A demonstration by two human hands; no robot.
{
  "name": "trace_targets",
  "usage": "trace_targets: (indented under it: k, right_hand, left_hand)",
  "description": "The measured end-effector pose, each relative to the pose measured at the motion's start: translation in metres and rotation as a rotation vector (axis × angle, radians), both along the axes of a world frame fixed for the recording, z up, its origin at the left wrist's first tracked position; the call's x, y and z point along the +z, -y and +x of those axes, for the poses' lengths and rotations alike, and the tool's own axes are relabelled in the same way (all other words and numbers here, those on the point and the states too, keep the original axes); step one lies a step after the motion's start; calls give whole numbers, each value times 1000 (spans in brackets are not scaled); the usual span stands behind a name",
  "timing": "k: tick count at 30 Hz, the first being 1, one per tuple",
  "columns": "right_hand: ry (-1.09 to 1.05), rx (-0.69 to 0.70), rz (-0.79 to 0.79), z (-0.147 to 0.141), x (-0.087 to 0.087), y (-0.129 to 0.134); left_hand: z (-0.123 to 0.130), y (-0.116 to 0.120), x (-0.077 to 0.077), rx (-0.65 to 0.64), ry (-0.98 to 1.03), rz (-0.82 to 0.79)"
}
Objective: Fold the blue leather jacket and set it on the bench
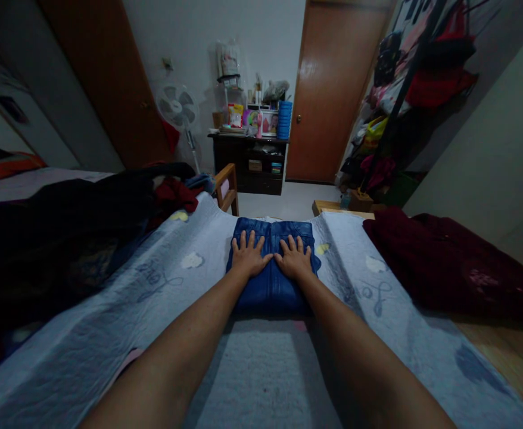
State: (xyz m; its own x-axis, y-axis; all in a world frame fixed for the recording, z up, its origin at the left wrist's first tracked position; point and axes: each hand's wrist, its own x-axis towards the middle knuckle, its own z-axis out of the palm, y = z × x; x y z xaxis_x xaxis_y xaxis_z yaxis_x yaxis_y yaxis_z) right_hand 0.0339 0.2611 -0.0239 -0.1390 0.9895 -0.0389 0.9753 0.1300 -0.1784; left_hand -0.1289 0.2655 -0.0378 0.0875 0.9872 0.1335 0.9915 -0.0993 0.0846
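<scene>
A folded blue garment (271, 298), shiny and with a seam down its middle, lies flat on the bed sheet (265, 381). It may be a jacket or jeans; I cannot tell which. On its left half rests my left hand (249, 256), palm down with fingers spread. My right hand (294, 257) presses flat on the right half in the same way, fingers apart. The two thumbs nearly meet at the centre seam. Both hands touch the garment's upper part, and neither grasps it.
Dark clothes (65, 238) are heaped on the left, and a folded maroon garment (458, 262) lies on the right. Beyond the bed stand a wooden chair (228, 187), a white fan (178, 107), and a dark cabinet (248, 164). Bags and clothes (391, 119) hang at the right.
</scene>
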Motion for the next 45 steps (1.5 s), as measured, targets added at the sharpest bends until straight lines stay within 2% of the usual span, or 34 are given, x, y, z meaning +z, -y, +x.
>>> trace_targets:
  k: [13,34,38,42,45]
  right_hand:
    - [-28,-4,56,1,-5,1]
    - [2,-21,39,0,-3,2]
    - [-11,-21,24,0,-2,3]
    - [-53,-15,17,1,0,1]
    - [-129,-21,-52,5,9,-5]
  left_hand:
    - [0,-1,-9,-2,31,45]
    - [-1,2,-6,-1,27,57]
    - [-5,1,0,-10,83,9]
    - [-13,2,13,-20,214,-49]
    - [-21,9,23,79,320,-30]
